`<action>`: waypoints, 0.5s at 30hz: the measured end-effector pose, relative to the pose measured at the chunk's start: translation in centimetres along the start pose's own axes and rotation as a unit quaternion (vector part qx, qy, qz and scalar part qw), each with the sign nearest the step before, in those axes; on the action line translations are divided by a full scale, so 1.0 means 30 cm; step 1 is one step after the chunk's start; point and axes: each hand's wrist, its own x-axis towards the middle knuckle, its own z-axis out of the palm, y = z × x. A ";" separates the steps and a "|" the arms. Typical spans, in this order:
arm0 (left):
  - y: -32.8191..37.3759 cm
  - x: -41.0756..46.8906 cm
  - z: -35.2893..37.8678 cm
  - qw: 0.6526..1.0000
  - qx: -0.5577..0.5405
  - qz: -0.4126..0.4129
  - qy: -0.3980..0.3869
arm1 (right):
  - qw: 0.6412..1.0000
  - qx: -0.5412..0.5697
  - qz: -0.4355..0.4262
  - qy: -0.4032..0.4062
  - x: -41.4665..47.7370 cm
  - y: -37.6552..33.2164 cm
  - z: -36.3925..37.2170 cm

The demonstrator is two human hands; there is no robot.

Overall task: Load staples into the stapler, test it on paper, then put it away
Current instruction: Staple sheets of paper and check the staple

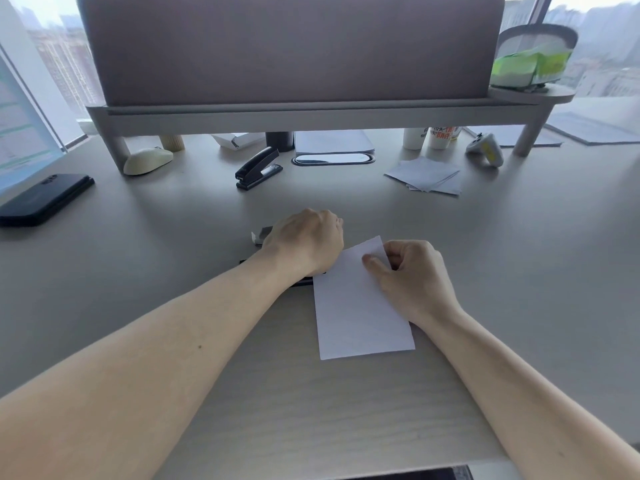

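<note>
Stapler [304,281] lies almost hidden under the left hand [306,242], whose fingers curl down over it, pressing. Paper [360,306] has its top corner pinched between the right hand's [412,275] thumb and fingers, touching the stapler's end.

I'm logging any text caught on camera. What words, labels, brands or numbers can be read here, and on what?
White paper cup with orange characters, under the grey shelf: print too blurred to read.
Green packet on the round side shelf: no legible text.
Sheet with green bands at far left: too blurred.
White sheet of paper held by the right hand: blank.
Nothing readable.
</note>
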 end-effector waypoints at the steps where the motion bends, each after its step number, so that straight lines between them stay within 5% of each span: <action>1: -0.001 0.001 0.000 1.000 0.002 0.000 0.000 | 1.000 0.003 0.001 0.001 0.000 0.001 -0.001; 15: 0.003 -0.012 -0.027 0.999 -0.033 -0.029 -0.021 | 1.000 0.011 -0.002 -0.002 -0.008 0.001 -0.003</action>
